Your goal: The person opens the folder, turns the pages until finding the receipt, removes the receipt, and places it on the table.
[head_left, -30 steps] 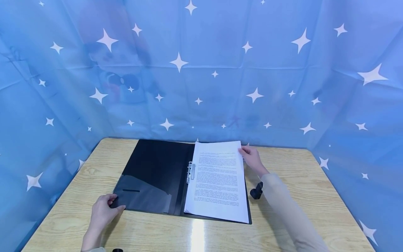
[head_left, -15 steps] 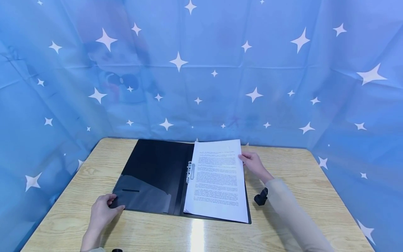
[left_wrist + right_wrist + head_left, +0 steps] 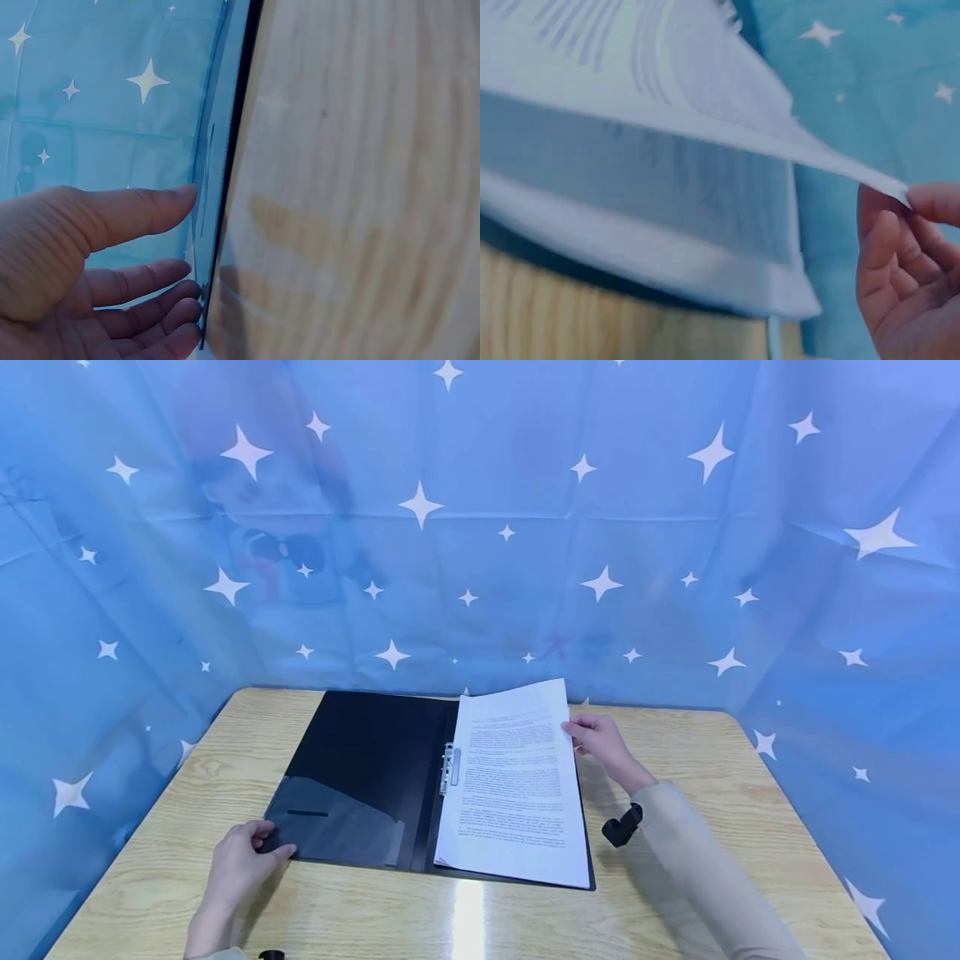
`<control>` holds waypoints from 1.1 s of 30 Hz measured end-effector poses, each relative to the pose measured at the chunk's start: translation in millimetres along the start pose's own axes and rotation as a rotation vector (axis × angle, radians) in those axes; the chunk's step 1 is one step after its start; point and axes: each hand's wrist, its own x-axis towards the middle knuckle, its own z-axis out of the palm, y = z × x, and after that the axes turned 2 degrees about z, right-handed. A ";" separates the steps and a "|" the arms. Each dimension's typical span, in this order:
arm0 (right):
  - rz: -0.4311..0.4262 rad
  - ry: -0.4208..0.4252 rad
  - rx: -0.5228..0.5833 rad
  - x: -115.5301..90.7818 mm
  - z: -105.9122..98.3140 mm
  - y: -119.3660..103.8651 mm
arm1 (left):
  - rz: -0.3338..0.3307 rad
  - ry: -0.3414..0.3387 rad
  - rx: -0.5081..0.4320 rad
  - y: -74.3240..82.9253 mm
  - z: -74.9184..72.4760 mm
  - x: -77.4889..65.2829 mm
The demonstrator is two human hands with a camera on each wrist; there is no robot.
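- Right hand (image 3: 603,750): narrow pinch, thumb above, fingers below; edge of the raised paper (image 3: 510,793) held near its far outer corner. Grip kept to the margin, presumably so the print is not covered or creased.
- Left hand (image 3: 243,860): wide, thumb and fingers parted, nothing seen to be gripped; fingertips rested against the near outer corner of the black folder (image 3: 363,735). Seemingly placed there to steady the cover.
- Raised paper: found just left of the right hand, over the folder's right panel. Far corner lifted, near end lying low; a bend is thus put in it. Whether one sheet or several is pinched cannot be told.
- Lower sheets (image 3: 799,296): seen beneath the pinch, a gap left between; apparently left out of the grip, hence lying on the panel.
- Metal clip (image 3: 449,768): set between the hands, along the inner edge of the paper. The paper's inner side is probably held by it, so only the outer side can be lifted.
- Clear pocket (image 3: 337,835): just beyond the left hand, across the near part of the left panel.
- Worktop (image 3: 345,910): beneath both hands; the folder is laid spread upon it, both panels thereby supported.
- Starry curtain (image 3: 480,460): hung beyond both hands.
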 end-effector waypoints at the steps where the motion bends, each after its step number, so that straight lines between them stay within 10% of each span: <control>1: 0.016 0.000 0.017 0.4 0.8 -2.9 | -0.005 -0.007 -0.001 0.5 -0.8 0.1; 33: 0.048 -0.063 0.314 4.1 61.2 -99.9 | 0.184 0.070 -0.115 66.2 8.9 1.1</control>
